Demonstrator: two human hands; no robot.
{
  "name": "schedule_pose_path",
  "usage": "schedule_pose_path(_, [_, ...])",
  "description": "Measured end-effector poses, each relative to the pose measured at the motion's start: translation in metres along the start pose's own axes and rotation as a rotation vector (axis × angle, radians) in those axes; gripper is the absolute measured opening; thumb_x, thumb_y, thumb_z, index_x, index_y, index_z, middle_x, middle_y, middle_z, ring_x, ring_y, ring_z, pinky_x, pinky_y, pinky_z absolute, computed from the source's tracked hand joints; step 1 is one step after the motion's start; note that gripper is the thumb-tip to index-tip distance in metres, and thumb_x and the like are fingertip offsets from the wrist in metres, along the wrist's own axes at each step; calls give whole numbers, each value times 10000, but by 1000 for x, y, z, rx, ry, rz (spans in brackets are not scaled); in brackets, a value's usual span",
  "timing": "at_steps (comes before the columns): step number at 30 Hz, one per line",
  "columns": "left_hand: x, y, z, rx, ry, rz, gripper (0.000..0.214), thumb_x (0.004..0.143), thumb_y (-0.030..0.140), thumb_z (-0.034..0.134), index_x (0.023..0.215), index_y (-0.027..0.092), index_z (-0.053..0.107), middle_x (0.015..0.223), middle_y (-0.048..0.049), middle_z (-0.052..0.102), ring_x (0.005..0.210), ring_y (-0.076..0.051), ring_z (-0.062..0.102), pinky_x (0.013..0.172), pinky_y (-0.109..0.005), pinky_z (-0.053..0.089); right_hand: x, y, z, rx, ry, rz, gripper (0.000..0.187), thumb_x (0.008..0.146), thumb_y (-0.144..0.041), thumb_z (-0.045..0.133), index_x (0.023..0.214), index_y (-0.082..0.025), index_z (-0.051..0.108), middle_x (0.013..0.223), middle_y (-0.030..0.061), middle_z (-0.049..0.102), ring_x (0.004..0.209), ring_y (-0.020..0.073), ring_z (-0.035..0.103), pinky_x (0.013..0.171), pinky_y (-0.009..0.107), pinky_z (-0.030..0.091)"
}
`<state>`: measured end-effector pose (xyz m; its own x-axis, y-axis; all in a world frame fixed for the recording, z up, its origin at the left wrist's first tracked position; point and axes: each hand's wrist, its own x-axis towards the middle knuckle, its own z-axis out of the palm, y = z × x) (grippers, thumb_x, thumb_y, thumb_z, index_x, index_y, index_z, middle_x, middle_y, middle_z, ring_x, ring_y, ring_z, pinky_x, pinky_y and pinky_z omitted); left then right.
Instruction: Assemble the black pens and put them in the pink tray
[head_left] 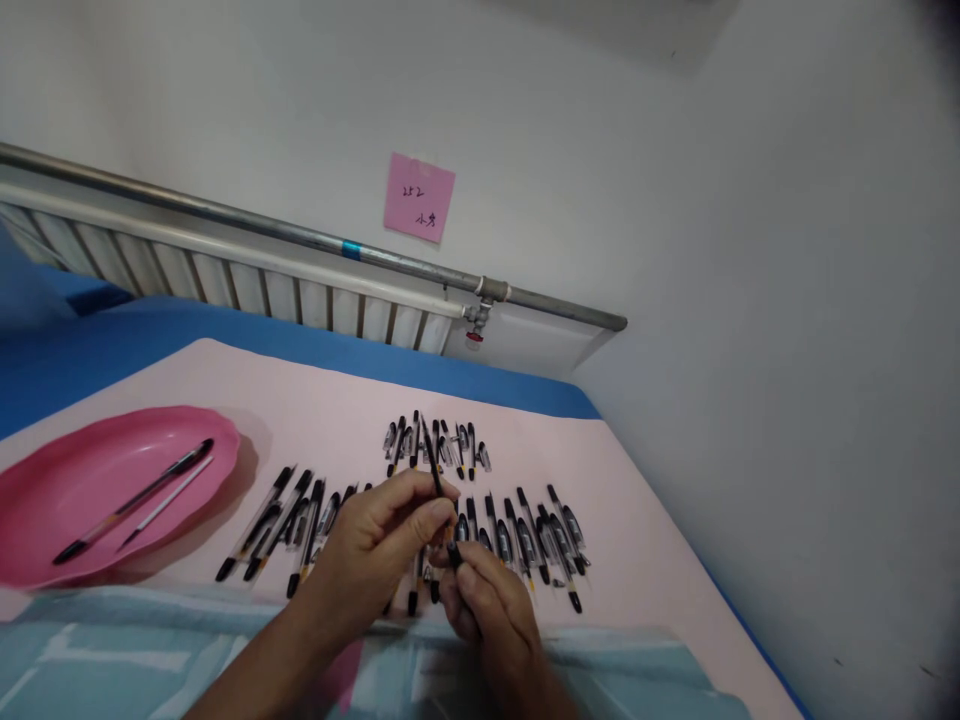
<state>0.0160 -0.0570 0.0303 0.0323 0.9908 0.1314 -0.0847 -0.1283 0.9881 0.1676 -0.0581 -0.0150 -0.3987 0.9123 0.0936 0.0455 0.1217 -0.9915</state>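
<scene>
Slim dark pen part [433,465] pinched in left hand [386,530], short black plastic end piece [454,555] gripped in right hand [491,600], both above pale pink surface [637,560]; slack pinch could drop either among black-capped clear pens [526,541] below.

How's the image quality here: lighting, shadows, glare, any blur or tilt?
Head view: dim overall, with the wall greyish and the top right corner falling to dark; a soft shadow beside the pink tray, faint glare inside it; the right hand slightly soft; the pipe slants down rightward, so the frame looks tilted.
</scene>
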Motion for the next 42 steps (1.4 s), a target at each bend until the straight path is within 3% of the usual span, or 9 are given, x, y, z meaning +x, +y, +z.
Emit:
schedule_pose_path(4, [0,0,4,125,-99,40,198,776,332,527,867,191,633,819,-33,608,763,-148,552,709,-270,434,1,2,-2,96,7,3,307,851,-432,418,706,-168,478,537,-40,385,448,67,306,414,200,223])
schedule_pose_path(7, [2,3,2,100,-129,18,275,742,349,570,972,208,621,934,-62,623,856,-180,558,785,-309,431,0,4,-4,172,82,39,299,837,-450,438,784,-164,511,549,-41,386,439,60,286,395,189,195])
schedule_pose_path(12, [14,-1,-25,-13,302,-68,358,775,436,474,950,153,607,870,-79,638,799,-181,582,718,-304,457,1,1,-6,273,160,69,328,798,-467,482,897,-158,529,548,-38,414,413,52,268,372,179,162])
schedule_pose_path(14, [20,-8,-39,127,436,-116,323,739,417,518,902,154,607,810,-53,639,755,-170,582,691,-285,448,0,-3,-4,281,205,61,315,790,-456,497,880,-156,537,543,-38,412,414,51,273,371,178,162])
schedule_pose_path(16, [26,-18,-50,339,468,-143,269,714,377,537,870,170,610,800,-32,643,761,-169,580,701,-278,431,-1,-7,-3,294,223,55,308,789,-449,503,873,-155,544,542,-37,410,417,51,276,373,177,158])
schedule_pose_path(21, [45,-39,-58,858,383,-186,183,734,267,474,833,188,607,814,-25,658,778,-170,581,693,-260,394,-3,-11,-7,304,179,36,318,803,-454,491,891,-153,546,570,-29,419,425,49,279,373,177,151])
schedule_pose_path(26, [71,-45,-54,1165,268,-298,211,757,231,439,878,166,599,876,-67,666,827,-176,590,697,-250,390,-3,-7,-15,250,142,10,307,843,-441,453,931,-158,534,610,-24,432,438,51,305,375,181,198])
schedule_pose_path(35, [114,-59,-39,1323,190,-428,220,718,220,497,874,114,610,914,-168,660,873,-251,611,653,-273,408,-2,-11,-19,190,124,-20,288,855,-420,433,904,-156,536,606,-19,432,456,63,314,379,187,203])
schedule_pose_path(42, [120,-69,-42,1352,179,-484,234,684,220,529,869,104,611,912,-182,659,880,-280,611,642,-288,426,-3,-14,-22,126,84,-98,284,864,-405,403,781,-160,519,600,-12,442,475,71,346,397,188,245])
